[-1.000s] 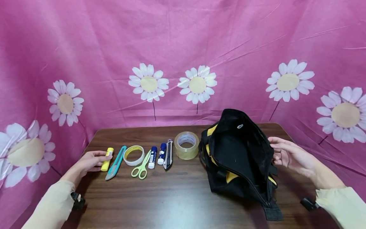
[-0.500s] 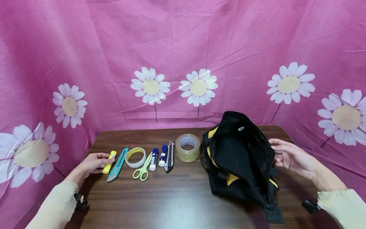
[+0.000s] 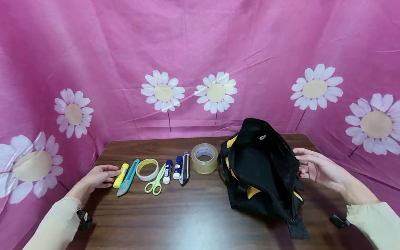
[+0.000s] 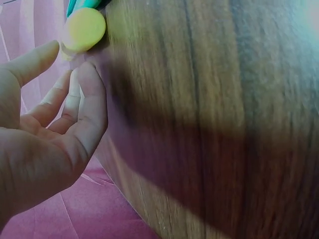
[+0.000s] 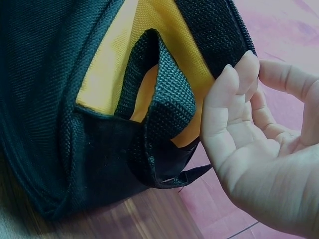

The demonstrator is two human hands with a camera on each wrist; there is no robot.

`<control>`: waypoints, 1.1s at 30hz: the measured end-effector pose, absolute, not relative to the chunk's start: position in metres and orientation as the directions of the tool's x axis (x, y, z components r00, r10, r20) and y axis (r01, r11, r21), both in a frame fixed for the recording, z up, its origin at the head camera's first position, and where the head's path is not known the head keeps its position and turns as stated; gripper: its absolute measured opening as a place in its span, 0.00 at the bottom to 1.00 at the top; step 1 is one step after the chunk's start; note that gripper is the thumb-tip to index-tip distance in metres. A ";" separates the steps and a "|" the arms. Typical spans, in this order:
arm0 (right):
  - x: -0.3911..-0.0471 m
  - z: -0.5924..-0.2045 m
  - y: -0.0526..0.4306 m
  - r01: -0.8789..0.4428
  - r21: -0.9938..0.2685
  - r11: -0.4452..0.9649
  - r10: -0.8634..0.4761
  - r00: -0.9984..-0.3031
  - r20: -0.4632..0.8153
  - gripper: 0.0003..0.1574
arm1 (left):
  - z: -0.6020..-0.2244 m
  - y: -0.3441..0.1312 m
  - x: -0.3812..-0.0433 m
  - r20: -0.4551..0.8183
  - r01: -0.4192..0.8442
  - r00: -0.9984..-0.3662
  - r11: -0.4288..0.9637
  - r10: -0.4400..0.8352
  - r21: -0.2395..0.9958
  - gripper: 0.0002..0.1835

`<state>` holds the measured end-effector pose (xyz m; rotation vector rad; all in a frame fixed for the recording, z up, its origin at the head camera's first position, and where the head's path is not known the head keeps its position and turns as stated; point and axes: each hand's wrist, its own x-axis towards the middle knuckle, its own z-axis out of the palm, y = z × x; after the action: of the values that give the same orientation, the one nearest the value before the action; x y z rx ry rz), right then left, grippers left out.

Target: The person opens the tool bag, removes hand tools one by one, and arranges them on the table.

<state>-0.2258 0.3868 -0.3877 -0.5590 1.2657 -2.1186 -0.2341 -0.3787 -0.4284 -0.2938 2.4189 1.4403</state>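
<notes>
Just left of a yellow cylindrical tube (image 3: 121,175), my left hand (image 3: 99,177) has its fingers loosely extended and holds nothing. The left wrist view shows the tube's round yellow end (image 4: 85,29) just beyond the fingertips. My right hand (image 3: 322,170) pinches the upper right edge of a black bag (image 3: 262,166) with yellow panels, its mouth unzipped and facing up. In the right wrist view the right fingertips (image 5: 247,62) are at the zipped rim, above a black webbing strap (image 5: 172,99).
In a row on the wooden table (image 3: 175,218) lie a teal cutter (image 3: 128,178), white tape roll (image 3: 147,169), green scissors (image 3: 154,182), two blue-capped glue sticks (image 3: 167,172), a dark cutter (image 3: 184,168) and a clear tape roll (image 3: 204,159). A pink flowered cloth (image 3: 187,41) hangs behind.
My left fingers have come off the yellow tube, which has shifted slightly right, closer to the teal cutter. My right hand stays at the bag's edge.
</notes>
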 end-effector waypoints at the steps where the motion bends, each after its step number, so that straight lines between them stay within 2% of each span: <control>1: -0.227 -0.386 0.387 0.280 -0.888 -0.366 -0.681 -0.730 0.051 0.32 | -0.427 -0.380 -0.234 -0.365 -0.329 -0.931 0.471 -0.015 0.818 0.34; 11: -0.233 -0.376 0.387 0.267 -0.893 -0.363 -0.672 -0.739 0.052 0.31 | -0.417 -0.382 -0.234 -0.342 -0.308 -0.940 0.458 -0.010 0.834 0.28; 33: -0.236 -0.379 0.382 0.245 -0.905 -0.349 -0.661 -0.748 0.052 0.29 | -0.419 -0.385 -0.233 -0.365 -0.326 -0.931 0.493 -0.018 0.807 0.30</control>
<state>-0.2365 0.3819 -0.3786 -0.5634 1.3213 -2.1220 -0.2332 -0.3854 -0.4193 -0.2900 2.4329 1.4125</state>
